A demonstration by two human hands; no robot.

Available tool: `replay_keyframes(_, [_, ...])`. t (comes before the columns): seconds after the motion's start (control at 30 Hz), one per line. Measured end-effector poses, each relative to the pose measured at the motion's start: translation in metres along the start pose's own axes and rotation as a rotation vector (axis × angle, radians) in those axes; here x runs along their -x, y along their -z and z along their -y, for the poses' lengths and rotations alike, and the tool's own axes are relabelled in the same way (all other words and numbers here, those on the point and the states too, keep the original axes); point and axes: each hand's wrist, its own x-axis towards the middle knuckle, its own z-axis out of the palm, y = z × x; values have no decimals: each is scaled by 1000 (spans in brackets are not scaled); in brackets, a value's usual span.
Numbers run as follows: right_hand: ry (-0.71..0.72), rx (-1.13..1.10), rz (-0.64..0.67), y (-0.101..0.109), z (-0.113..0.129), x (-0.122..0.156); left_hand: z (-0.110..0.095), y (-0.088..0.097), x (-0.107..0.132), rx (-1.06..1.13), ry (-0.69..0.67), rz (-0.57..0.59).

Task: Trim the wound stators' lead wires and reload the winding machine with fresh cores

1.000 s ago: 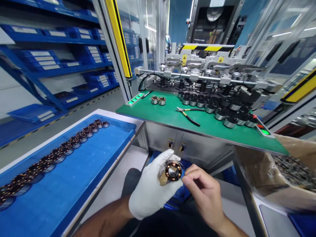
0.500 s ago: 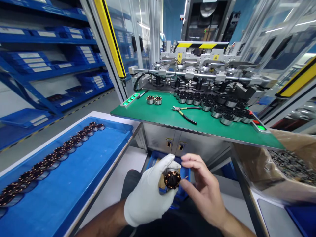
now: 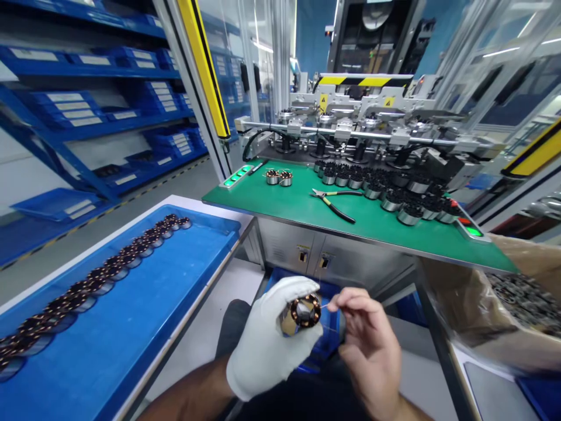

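My left hand (image 3: 272,333), in a white glove, grips a wound motor stator (image 3: 294,316) in front of my lap, its ring of copper coils facing up towards me. Thin copper wire ends stick out from the stator. My bare right hand (image 3: 370,345) is just to the right, fingers curled, with the fingertips at one copper wire (image 3: 325,306) coming off the ring. Two more wound stators (image 3: 279,178) with loose wire ends stand on the green bench mat (image 3: 263,202). Cutting pliers (image 3: 335,202) lie there with their handles spread.
A blue tray (image 3: 175,280) on the left holds a long row of wound stators (image 3: 105,275). Several black-topped unwound stators (image 3: 394,196) crowd the mat's right side, before the winding machine (image 3: 350,131). A lined box of metal parts (image 3: 473,298) stands right. Blue shelves (image 3: 109,131) are left.
My right hand's fingers have curled in from a spread pose and meet a wire beside the stator. The stator has turned slightly in my left hand. The view has shifted a little.
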Motion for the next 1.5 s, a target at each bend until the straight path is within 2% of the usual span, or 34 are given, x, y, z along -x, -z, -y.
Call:
replay_keyframes(0.1, [-6,155,82,0,2,2,0,-1,-2,21,36,-2])
replay_keyframes(0.2, [42,243,96,1,6,0,-1,-3,-1,47,44,30])
replay_keyframes(0.27, [53,257,78,0,8,-3,-3,-4,-1,61,49,56])
replay_keyframes(0.33, [-1,229,64,0,10,-6,-6,-3,-1,88,75,92])
replay_keyframes(0.4, [-83,171,80,0,11,-8,-9,-2,-1,103,97,131])
replay_keyframes(0.47, [-88,151,116,1,13,-9,-10,-1,-1,86,93,138])
replay_keyframes(0.63, [149,277,175,3,19,-10,-10,0,-1,154,107,180])
replay_keyframes(0.87, [135,372,215,16,19,-17,-13,4,-7,197,180,193])
replay_keyframes(0.93, [158,405,246,15,22,-16,-15,4,-7,214,200,196])
replay_keyframes(1.0, [198,424,220,10,26,-13,-16,2,-7,239,208,206])
replay_keyframes(1.1, [359,445,142,2,29,-5,-17,1,-6,291,222,236])
replay_keyframes(1.17, [477,451,149,1,28,-1,-18,2,-5,309,218,249])
replay_keyframes(1.23, [498,425,213,5,26,-1,-19,5,-6,305,184,244])
replay_keyframes(1.33, [376,368,328,18,24,-12,-21,11,-9,378,211,295])
replay_keyframes(1.43, [255,333,547,28,27,-33,-20,12,-12,556,366,465])
replay_keyframes(1.5, [228,288,728,28,31,-48,-16,10,-12,598,408,562])
